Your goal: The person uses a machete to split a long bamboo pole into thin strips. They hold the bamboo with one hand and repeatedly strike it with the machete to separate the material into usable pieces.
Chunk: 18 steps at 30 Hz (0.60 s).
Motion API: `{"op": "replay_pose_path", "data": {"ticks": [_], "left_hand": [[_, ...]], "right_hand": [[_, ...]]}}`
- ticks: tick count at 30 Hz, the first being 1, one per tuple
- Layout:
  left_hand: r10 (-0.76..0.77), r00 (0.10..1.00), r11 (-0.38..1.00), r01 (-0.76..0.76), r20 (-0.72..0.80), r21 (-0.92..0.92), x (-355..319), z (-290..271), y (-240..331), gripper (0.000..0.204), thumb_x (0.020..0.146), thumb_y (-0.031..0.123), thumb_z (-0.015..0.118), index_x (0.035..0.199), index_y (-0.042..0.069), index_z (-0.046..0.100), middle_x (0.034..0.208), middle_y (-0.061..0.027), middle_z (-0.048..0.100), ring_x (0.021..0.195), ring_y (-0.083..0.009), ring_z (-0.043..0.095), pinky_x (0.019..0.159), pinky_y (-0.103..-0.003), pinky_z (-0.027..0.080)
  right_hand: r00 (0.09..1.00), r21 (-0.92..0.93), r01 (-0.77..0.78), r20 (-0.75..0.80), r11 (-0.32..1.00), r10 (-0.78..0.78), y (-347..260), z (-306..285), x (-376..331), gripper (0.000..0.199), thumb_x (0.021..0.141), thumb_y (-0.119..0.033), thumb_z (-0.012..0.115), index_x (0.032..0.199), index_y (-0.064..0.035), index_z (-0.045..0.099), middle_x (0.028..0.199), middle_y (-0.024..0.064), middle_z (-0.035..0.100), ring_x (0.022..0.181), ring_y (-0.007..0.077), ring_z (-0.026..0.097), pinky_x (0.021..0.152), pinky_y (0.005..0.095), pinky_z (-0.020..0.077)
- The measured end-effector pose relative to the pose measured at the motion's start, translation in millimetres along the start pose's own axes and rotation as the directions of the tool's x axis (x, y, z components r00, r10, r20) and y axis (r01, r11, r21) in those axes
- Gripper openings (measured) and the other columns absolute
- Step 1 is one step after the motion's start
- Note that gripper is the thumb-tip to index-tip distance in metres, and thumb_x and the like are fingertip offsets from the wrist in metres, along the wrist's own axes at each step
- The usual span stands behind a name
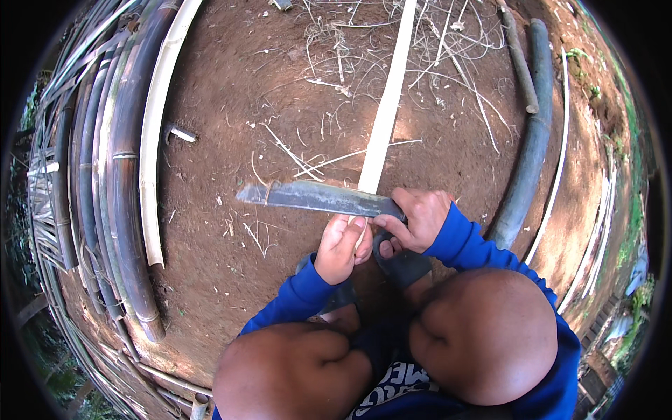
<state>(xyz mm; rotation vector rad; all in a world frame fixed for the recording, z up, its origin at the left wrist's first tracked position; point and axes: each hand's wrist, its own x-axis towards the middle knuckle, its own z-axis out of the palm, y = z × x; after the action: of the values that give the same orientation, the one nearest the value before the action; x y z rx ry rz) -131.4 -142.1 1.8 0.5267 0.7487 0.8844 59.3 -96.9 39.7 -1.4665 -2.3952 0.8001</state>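
Observation:
My left hand (pixel 342 246) is closed around the near end of a long, pale bamboo strip (pixel 383 126), its thumb lying along the strip. The strip runs away from me toward the far edge of the view. Across it lies the broad, dark blade of a machete (pixel 318 197), its tip pointing left and a thin curled shaving caught near that tip. My right hand (pixel 422 218) is wrapped round the machete at its right end, with the thumb reaching toward the strip. The handle is hidden inside the fist.
Dark bamboo poles (pixel 126 168) and a split pale bamboo length (pixel 149 140) lie along the left. Another thick pole (pixel 526 147) lies at the right. Thin shavings (pixel 339 42) litter the brown soil ahead. My sandaled foot (pixel 402 262) is just below my hands.

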Motion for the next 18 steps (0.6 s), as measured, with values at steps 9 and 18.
{"op": "replay_pose_path", "data": {"ticks": [9,18], "left_hand": [[-0.018,1.0,0.998,0.019,0.021,-0.059,0,1,-1,0.022,0.101,0.022,0.04,0.101,0.002,0.049,0.053,-0.0006,0.038,0.04,-0.0072,0.031,0.04,-0.022,0.029],[0.003,1.0,0.999,-0.003,0.013,-0.044,-19,-1,3,0.018,0.1,0.018,0.038,0.101,0.002,0.045,0.051,-0.0007,0.036,0.038,-0.0079,0.029,0.037,-0.023,0.027]], "right_hand": [[1.0,-0.056,0.001,-0.024,0.998,-0.003,5,-3,4,0.051,0.083,-0.054,0.061,0.075,-0.003,0.058,0.068,0.0183,0.064,0.059,0.036,0.064,0.053,0.0449,0.0509],[0.954,-0.133,-0.281,-0.148,0.95,0.262,59,-17,27,0.056,0.088,-0.057,0.053,0.078,-0.003,0.061,0.061,0.0197,0.061,0.059,0.0379,0.064,0.055,0.0464,0.0511]]}}
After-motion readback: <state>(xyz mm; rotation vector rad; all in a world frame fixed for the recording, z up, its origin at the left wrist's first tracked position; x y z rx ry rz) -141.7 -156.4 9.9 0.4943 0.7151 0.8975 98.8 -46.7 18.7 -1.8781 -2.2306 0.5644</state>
